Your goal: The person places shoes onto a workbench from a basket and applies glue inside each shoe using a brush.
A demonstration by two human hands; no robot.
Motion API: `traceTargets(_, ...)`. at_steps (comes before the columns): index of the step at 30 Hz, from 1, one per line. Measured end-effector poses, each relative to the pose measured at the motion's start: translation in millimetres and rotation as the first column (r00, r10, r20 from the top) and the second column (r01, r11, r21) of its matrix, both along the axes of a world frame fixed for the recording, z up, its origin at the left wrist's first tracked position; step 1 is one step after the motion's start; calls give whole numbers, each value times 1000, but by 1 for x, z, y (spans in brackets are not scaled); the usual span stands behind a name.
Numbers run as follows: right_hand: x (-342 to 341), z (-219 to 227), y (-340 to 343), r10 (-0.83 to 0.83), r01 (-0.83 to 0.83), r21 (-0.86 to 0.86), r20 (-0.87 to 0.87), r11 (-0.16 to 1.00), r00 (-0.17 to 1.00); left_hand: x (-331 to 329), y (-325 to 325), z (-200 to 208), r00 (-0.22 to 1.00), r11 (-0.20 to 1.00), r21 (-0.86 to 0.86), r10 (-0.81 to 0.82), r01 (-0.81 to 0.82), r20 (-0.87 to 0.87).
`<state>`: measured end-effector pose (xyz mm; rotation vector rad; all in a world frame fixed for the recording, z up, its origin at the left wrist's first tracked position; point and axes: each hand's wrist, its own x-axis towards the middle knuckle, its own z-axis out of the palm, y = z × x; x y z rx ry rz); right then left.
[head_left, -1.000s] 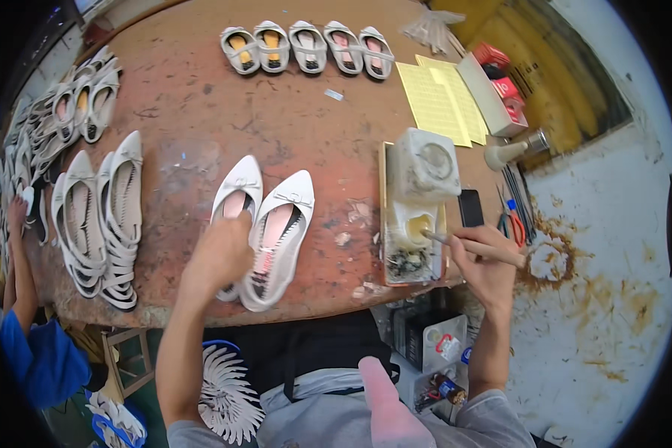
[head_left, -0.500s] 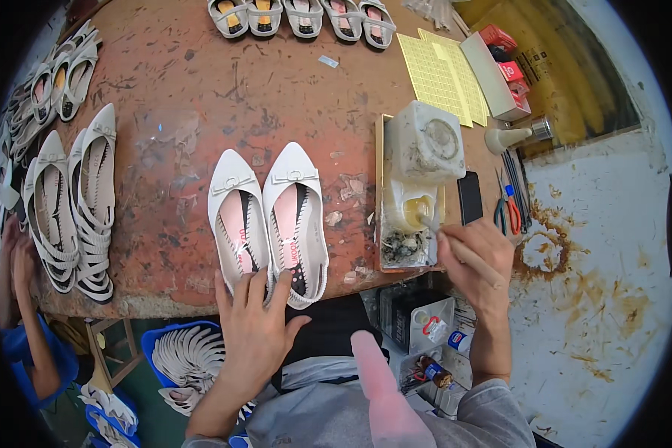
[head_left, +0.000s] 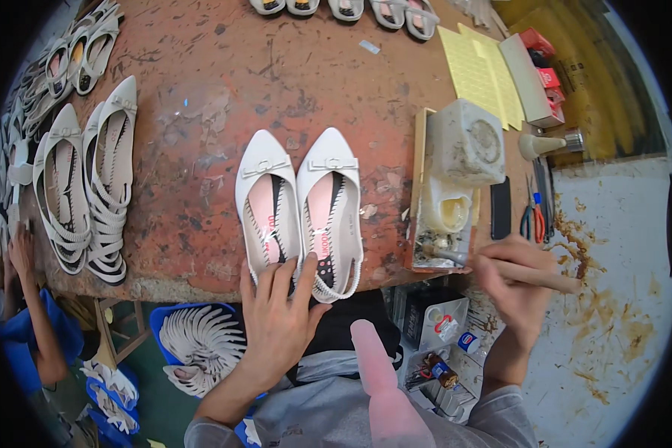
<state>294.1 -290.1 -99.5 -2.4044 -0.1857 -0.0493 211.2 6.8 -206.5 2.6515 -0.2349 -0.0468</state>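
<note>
Two white pointed flats with bows on the toes stand side by side near the table's front edge, the left shoe [head_left: 263, 153] and the right shoe [head_left: 328, 153]. My left hand [head_left: 280, 317] rests over their heel ends, its fingers stretched and apart. In my right hand [head_left: 521, 280] is the wooden handle of a brush [head_left: 534, 275]. The brush's bristles touch or hover over the near end of a shallow glue-stained box [head_left: 420, 187]; contact is unclear. Inside that box are a crusted white container [head_left: 470, 142] and an opening with yellowish glue [head_left: 455, 211].
Strappy flats [head_left: 66, 187] line the table's left side, with more shoes at the far edge. Right of the box lie a black phone [head_left: 500, 209], pliers [head_left: 534, 216] and yellow sheets [head_left: 481, 75]. Blue baskets [head_left: 160, 328] with shoe parts stand below. Another person's arm [head_left: 33, 299] shows at left.
My right hand has drawn the brush from the glue opening toward the box's near edge, and its handle now lies flatter. The whole view has shifted slightly; my left hand stays at the heels.
</note>
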Motion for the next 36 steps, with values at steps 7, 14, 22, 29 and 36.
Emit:
traceTargets(7,41,-57,86,419,-437,102,158,894,894,1,2,-11,999,999,-25,33,-32,25)
traceTargets(14,49,-70,92,663,-642,176,-106,746,742,2,2,-11,999,998,-61,28,-27,18)
traceTargets(22,70,-64,98,638,-636,-83,-9,767,770,1,4,-13,999,997,-64,32,-31,19)
traceTargets(29,55,-119,104,542,-481,-251,354,840,762,1,3,-13,1000,997,-69,19,-17,19)
traceTargets(36,10,-84,108,544,-503,-229,184,834,819,0,6,-12,999,995,-97,20,-17,30)
